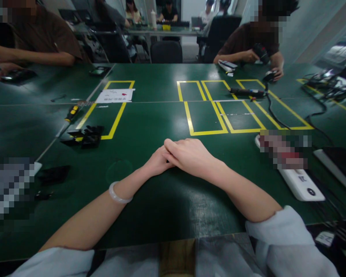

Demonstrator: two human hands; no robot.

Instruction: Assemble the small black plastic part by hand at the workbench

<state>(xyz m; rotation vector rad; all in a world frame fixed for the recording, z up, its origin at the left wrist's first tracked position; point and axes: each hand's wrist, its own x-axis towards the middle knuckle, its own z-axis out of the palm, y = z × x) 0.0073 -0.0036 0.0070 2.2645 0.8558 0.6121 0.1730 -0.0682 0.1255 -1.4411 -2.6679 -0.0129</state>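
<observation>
My left hand (157,161) and my right hand (193,154) are clasped together above the green table (161,207). The right hand lies over the left one, its fingers closed about it. Most of the left fingers are hidden under the right hand; its thumb side shows at the front. No object is visible in either hand. A pale bangle (118,193) circles my left wrist. Left of the hands lies a cluster of black plastic parts (88,136).
Yellow tape rectangles (209,132) mark the table. A yellow-black screwdriver (72,113) and a paper sheet (115,95) lie left; a white device (300,184), a black electric screwdriver (248,92) and cables (276,115) lie right. Across the table, one person (250,42) handles a dark tool.
</observation>
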